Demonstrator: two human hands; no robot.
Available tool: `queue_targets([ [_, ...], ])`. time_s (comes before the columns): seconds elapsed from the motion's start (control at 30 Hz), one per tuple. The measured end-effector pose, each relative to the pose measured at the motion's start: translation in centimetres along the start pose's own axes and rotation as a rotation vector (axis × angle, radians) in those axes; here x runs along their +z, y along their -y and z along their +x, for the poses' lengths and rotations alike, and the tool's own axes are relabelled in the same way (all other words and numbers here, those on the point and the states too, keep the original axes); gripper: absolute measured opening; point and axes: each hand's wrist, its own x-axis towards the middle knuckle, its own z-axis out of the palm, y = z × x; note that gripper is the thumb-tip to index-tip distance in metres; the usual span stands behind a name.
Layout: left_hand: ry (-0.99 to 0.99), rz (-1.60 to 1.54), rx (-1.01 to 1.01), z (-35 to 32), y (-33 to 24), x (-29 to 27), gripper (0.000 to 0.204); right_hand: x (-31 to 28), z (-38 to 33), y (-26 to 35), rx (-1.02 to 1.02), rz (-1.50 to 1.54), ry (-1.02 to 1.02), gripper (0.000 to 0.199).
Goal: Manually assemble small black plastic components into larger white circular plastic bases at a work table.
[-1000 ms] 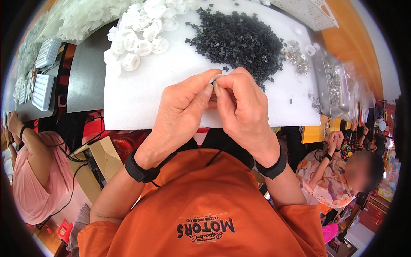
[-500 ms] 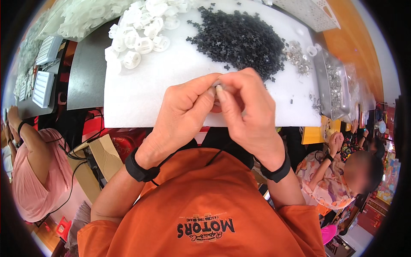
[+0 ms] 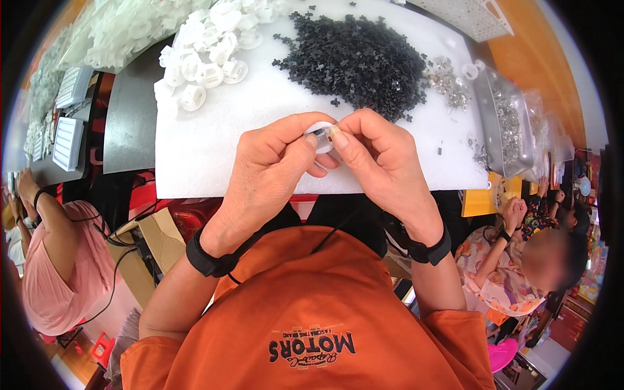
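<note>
A small white round plastic part (image 3: 323, 147) is held between both hands, just beyond the near edge of the white foam sheet (image 3: 208, 153). My left hand (image 3: 266, 156) pinches its left side between thumb and fingers. At the right side, the thumb and forefinger of my right hand (image 3: 387, 159) press against the part. Something tiny and brownish shows by the right thumb tip; its kind cannot be made out. Beyond my hands lies a heap of small black cross-shaped pieces (image 3: 354, 62). Similar white round parts (image 3: 209, 75) are piled at the far left.
Small shiny metal pieces (image 3: 448, 81) lie right of the black heap, near a metal tray (image 3: 480, 107) of more pieces. A clear bag of white parts (image 3: 123, 36) and white slotted trays (image 3: 67, 143) are left. Co-workers sit on both sides; a white perforated basket (image 3: 478, 19) stands far right.
My hands have turned and parted slightly, so the white round part, mostly hidden by my fingers before, now shows between them. The view has shifted a little.
</note>
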Motion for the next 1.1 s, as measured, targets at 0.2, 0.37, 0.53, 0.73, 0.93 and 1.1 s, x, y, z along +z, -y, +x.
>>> queue_targets([
  [0.2,0.006,0.04,-0.047,0.3,-0.4,0.1,0.028,0.4,0.3,-0.6,-0.078,-0.017,-0.063,0.014],
  [0.37,-0.043,0.039,-0.048,0.3,-0.4,0.3,0.025,0.6,0.4,-1.1,-0.102,0.008,-0.083,0.014],
  [0.53,-0.022,0.032,-0.06,0.4,-0.3,0.0,0.029,0.7,0.4,-1.1,-0.117,0.009,-0.101,0.013],
  [0.73,0.04,-0.079,-0.042,0.4,-0.1,-0.4,0.024,0.7,0.2,-1.1,-0.126,0.067,-0.104,0.013],
  [0.93,0.012,-0.01,-0.01,0.4,0.2,0.0,0.024,0.6,0.3,-1.2,-0.138,0.009,-0.11,0.013],
  [1.1,0.008,0.067,-0.001,0.7,-0.1,0.2,0.024,0.7,0.2,-1.3,-0.138,0.009,-0.142,0.014],
])
